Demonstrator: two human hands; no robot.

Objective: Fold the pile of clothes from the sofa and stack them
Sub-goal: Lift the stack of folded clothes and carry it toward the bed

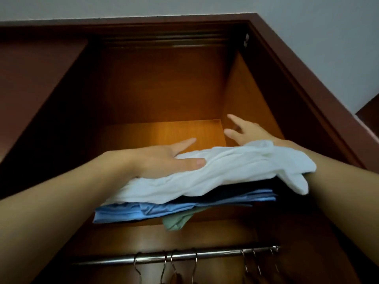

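Above the rail (184, 258), the stack (205, 181) sits at the shelf (184, 130) edge, a green piece (176, 222) drooping out. The left hand (164, 158) presses flat on its white top. Beyond, the right hand (246, 132) is spread, holding nothing. Let go now, the overhanging stack could slide off.

Both arms up, forearms flanking the clothes stack (184, 201). The left hand (164, 158) sits at the stack's far-left corner, thumb pressing its top, fingers straight. The right hand (244, 130) is past the stack's far-right end, fingers spread, wrist under its top layer.
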